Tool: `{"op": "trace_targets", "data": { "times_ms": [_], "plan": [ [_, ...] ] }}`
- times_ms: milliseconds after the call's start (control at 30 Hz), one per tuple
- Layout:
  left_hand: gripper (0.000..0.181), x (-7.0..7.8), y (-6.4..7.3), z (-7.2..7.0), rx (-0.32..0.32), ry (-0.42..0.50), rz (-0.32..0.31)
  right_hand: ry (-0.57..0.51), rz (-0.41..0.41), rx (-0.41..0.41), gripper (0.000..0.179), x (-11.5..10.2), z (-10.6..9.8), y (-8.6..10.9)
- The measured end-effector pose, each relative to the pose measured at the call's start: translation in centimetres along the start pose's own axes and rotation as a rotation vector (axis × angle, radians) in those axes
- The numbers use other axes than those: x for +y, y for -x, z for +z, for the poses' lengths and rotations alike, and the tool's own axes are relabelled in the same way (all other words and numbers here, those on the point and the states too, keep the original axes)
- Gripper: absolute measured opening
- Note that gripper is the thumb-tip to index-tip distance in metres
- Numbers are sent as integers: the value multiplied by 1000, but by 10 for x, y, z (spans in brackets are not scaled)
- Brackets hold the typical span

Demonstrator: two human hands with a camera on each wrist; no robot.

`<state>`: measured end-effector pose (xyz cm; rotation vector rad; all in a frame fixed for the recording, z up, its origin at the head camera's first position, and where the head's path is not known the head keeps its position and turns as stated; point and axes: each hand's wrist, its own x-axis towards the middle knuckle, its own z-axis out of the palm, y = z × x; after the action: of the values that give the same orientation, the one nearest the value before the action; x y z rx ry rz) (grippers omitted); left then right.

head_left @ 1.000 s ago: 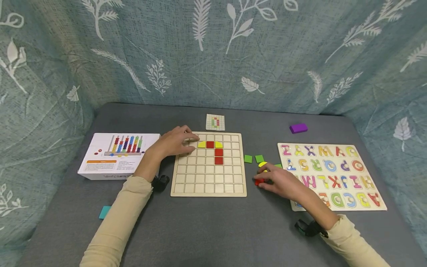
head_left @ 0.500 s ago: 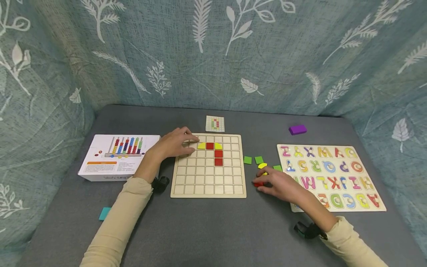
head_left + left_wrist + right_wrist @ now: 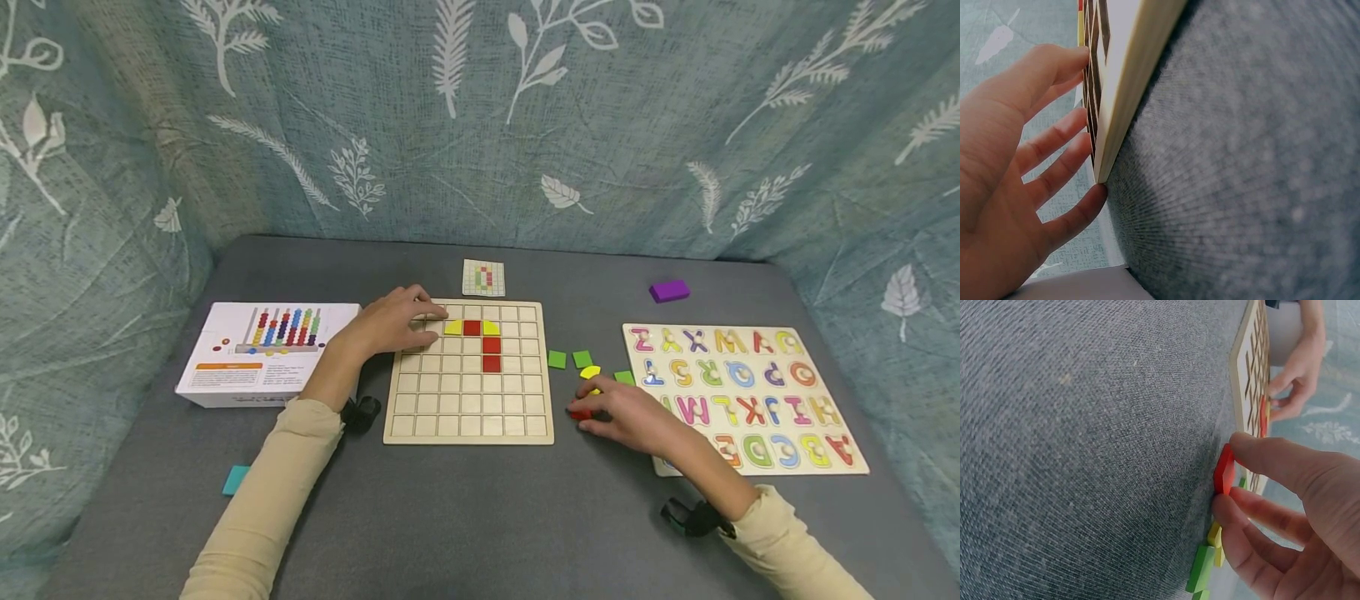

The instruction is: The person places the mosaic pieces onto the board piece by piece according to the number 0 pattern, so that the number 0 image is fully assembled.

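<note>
My left hand [image 3: 397, 319] rests on the upper left corner of the wooden grid board [image 3: 470, 425], fingers spread and holding nothing. In the left wrist view, its fingertips touch the board's face and edge. Red tiles [image 3: 491, 345] and yellow quarter-round tiles [image 3: 453, 328] sit in the grid's upper rows. Right of the board, my right hand [image 3: 633, 410] pinches a red tile [image 3: 1225, 469] between thumb and finger, low over the table. Beside that hand lie green tiles [image 3: 582, 359] and yellow pieces [image 3: 590, 372], partly hidden by the fingers.
A small pattern card [image 3: 483, 277] lies behind the board. On the left stands a white abacus box [image 3: 258, 354], with a teal piece [image 3: 236, 480] nearer the front. The alphabet puzzle board [image 3: 757, 400] lies under the right forearm; a purple block [image 3: 670, 291] is behind it.
The right hand has shifted slightly left with the red tile at its fingertips. The left hand stays in place on the board.
</note>
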<state>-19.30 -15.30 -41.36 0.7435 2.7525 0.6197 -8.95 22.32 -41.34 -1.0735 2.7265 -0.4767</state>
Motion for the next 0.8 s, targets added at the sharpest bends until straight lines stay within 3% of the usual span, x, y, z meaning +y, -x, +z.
{"op": "trace_targets", "data": {
  "times_ms": [800],
  "plan": [
    [39, -1, -1, 0, -13, 4, -7, 118, -37, 36, 28, -2, 3, -4]
  ]
}}
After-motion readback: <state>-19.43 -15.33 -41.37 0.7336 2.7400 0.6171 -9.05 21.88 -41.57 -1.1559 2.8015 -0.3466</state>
